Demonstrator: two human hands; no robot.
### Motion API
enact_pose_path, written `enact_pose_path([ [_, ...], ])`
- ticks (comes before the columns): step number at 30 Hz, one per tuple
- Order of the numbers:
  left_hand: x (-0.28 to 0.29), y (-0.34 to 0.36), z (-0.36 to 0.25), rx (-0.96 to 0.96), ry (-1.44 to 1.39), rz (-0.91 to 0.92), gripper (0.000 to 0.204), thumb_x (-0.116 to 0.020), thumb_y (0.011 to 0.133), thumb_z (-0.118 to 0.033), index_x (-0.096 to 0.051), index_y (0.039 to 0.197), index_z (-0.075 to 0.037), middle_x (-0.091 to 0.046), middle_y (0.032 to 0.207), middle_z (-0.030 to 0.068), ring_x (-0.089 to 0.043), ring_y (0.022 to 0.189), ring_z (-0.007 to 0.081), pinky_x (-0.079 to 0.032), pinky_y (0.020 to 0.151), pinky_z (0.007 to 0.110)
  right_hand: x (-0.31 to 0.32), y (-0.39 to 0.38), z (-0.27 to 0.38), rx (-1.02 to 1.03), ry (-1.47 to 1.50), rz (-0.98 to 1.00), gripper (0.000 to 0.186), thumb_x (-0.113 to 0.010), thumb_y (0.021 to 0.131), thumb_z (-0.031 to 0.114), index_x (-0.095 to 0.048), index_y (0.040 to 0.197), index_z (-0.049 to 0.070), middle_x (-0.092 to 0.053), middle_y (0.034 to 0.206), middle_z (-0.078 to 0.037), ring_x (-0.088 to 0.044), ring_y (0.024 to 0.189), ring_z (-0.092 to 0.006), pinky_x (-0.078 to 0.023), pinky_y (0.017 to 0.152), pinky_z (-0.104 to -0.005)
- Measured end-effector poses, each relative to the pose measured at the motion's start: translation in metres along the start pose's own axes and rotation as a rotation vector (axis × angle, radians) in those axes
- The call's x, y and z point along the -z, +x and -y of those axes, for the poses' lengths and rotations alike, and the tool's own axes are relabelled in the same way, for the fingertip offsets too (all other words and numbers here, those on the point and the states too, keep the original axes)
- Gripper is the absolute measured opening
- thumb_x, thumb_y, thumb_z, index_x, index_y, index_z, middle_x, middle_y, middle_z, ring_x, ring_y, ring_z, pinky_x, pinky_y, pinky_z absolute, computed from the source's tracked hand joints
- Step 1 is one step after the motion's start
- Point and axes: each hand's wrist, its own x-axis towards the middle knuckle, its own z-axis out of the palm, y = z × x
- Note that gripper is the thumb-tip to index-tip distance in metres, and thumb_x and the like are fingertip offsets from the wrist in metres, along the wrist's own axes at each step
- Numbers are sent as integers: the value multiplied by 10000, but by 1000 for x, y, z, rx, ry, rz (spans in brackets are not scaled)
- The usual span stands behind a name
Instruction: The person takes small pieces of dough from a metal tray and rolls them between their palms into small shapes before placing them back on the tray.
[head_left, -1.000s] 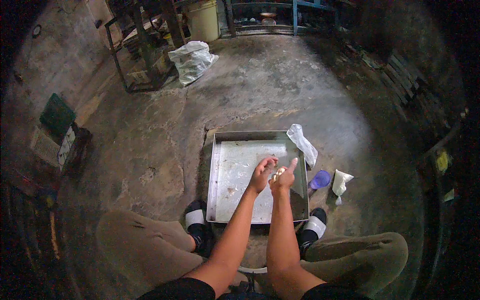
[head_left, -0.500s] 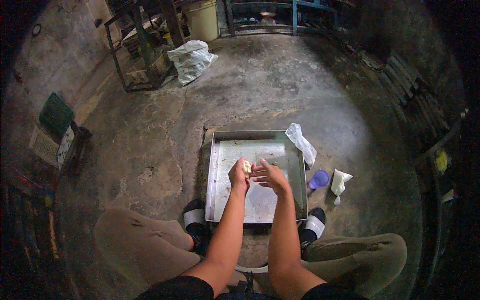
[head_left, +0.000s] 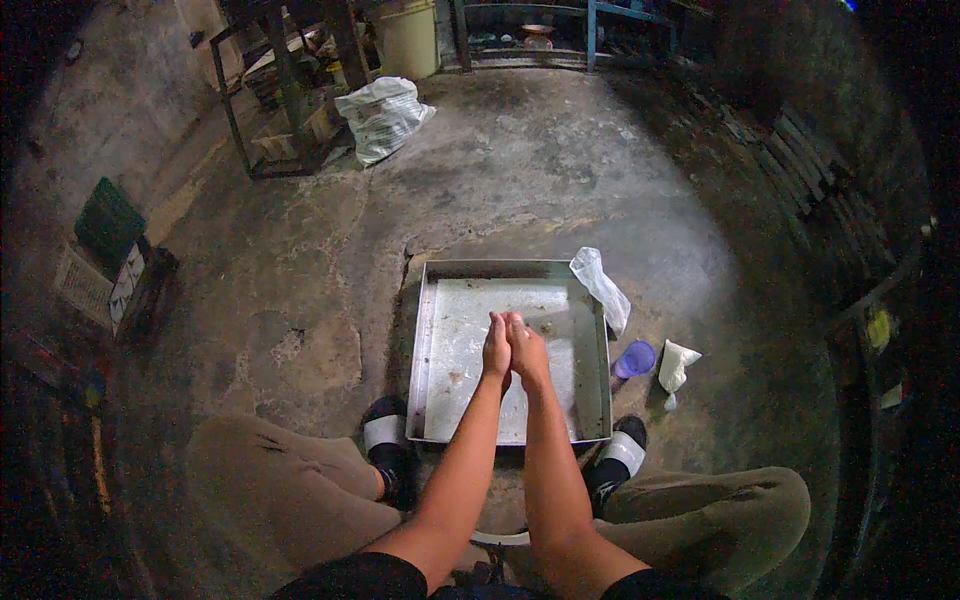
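My left hand (head_left: 496, 348) and my right hand (head_left: 526, 350) are pressed palm to palm above the middle of a square metal tray (head_left: 419, 350). Between them is a pale lump that looks like dough; the closed palms hide it now, though it showed in my left hand a moment earlier. Beneath the hands, the tray's bare bottom has small brown specks. A clear plastic bag (head_left: 601, 290) hangs over the tray's far right corner. Just right of the tray is a purple translucent cup (head_left: 636, 360), and beyond it lies a small knotted bag of white powder (head_left: 677, 368).
My feet in black slippers with white straps (head_left: 385, 431) flank the tray's near corners. Farther off on the concrete floor stand a white sack (head_left: 385, 120), a dark frame (head_left: 236, 120) and a pale bucket (head_left: 411, 42). A green-topped object (head_left: 110, 218) is at the left.
My right hand has moved left and closed against my left hand, covering the dough lump. The fingers of both hands now point away from me.
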Motion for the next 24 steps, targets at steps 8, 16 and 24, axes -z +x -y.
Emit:
enact_pose_path([
  [8, -44, -25, -33, -2, 331, 191, 557, -444, 977, -494, -507, 1298, -44, -533, 1275, 117, -478, 1183, 203, -352, 1022, 334, 48, -5, -33, -186, -32, -52, 428, -606, 877, 378, -681, 937, -39, -659, 726, -162, -639, 604, -235, -486, 495, -392],
  [16, -43, -33, -60, 259, 499, 519, 466, -567, 936, -421, -548, 1272, -98, -592, 1240, 44, -518, 1161, 166, -403, 961, 356, 73, -4, -7, -298, 626, -351, 388, -659, 816, 477, -572, 741, 107, -505, 559, -28, -470, 405, -166, -357, 349, -337],
  [24, -36, -32, -52, -52, 706, 506, 674, -771, 781, -199, -464, 1361, -45, -587, 1252, 126, -561, 1146, 234, -455, 959, 364, 76, 13, -23, -274, 864, 65, 612, -367, 925, 640, -601, 1039, 85, -628, 893, -60, -591, 672, -194, -492, 570, -340],
])
